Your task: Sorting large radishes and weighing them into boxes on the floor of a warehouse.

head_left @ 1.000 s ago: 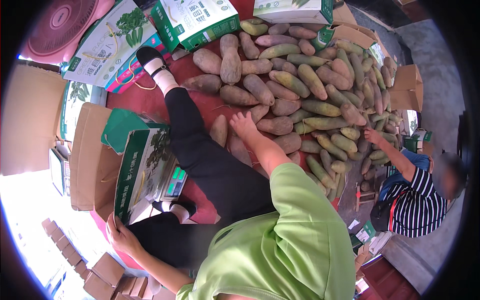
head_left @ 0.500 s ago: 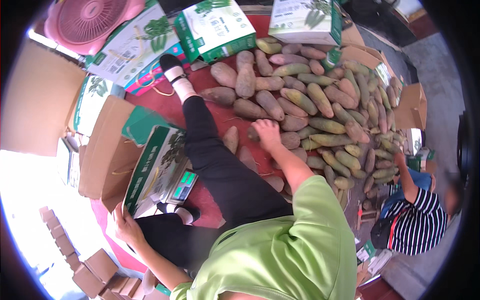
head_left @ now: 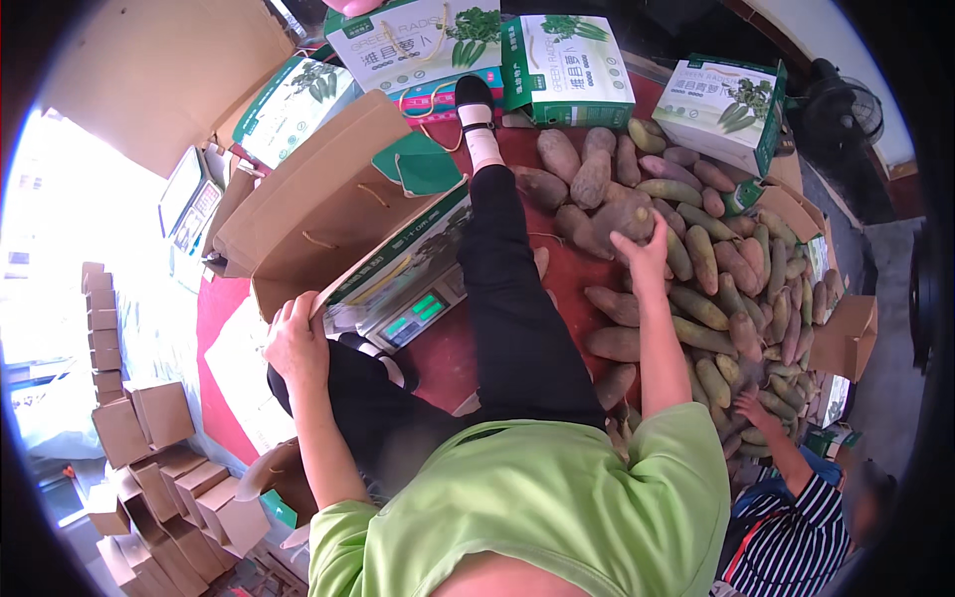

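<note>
**Right hand on a large tuber, left hand on the box edge**

The right hand point(head_left: 645, 261) is reaching out over the heap point(head_left: 736, 269) of brown and greenish tubers, its fingers closing around a large, rounded brown tuber point(head_left: 625, 219) at the near edge of the pile. The tuber is lying with its long axis running roughly left to right, tilted slightly, its blunt end pointing toward the person's outstretched leg point(head_left: 502, 269). The palm is covering its lower side, so the far end of the grip is hidden.

The left hand point(head_left: 294, 340) is gripping the lower corner of an open green-and-white box point(head_left: 398, 264), fingers curled over the cardboard edge. The box is leaning against a brown paper bag point(head_left: 318, 204) and sitting on a scale point(head_left: 413, 316), whose green display is showing just below it.

The heap is spreading over a red mat point(head_left: 562, 274), most tubers lying lengthwise and pointing away from the person. Closed green boxes point(head_left: 567, 65) are standing along the far side. A second person in a striped shirt point(head_left: 796, 537) is reaching a hand point(head_left: 748, 406) into the heap at lower right. Small brown cartons point(head_left: 149, 448) are stacked at the left.
</note>
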Demonstrator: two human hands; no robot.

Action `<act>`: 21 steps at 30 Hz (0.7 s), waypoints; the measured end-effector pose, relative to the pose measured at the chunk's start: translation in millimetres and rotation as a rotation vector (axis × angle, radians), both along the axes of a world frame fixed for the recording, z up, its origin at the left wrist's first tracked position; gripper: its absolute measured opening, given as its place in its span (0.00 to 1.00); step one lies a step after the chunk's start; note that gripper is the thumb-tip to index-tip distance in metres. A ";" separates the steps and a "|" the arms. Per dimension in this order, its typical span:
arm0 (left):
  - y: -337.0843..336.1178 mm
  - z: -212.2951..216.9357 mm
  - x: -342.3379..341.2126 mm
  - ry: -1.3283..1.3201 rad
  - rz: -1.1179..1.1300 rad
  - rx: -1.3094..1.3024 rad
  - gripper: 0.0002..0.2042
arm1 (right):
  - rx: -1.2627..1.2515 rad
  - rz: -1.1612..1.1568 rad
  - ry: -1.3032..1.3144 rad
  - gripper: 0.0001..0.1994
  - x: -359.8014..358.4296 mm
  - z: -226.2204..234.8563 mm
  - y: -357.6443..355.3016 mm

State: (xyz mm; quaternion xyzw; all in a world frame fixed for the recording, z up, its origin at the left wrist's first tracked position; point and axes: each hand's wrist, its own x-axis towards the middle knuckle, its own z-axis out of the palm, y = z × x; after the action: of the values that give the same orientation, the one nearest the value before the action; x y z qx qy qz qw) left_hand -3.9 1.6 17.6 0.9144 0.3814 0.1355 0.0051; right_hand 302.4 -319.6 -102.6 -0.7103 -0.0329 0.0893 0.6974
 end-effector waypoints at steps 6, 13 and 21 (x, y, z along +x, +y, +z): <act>-0.1 -5.1 -3.6 -0.004 0.008 0.026 0.06 | 0.340 0.137 -0.251 0.37 5.7 113.1 56.2; 1.2 -7.7 -5.3 0.011 -0.002 0.058 0.06 | 0.459 0.544 -0.442 0.38 -17.7 197.0 154.1; -0.6 -7.4 -1.0 -0.002 -0.023 0.022 0.07 | 0.151 0.886 -0.790 0.38 -75.3 156.7 293.4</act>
State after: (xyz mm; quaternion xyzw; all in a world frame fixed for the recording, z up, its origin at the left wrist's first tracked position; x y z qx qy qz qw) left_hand -4.9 1.0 10.2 0.9187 0.3691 0.1404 -0.0033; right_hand 227.2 -26.1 54.1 -0.5569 -0.5891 0.0981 0.5773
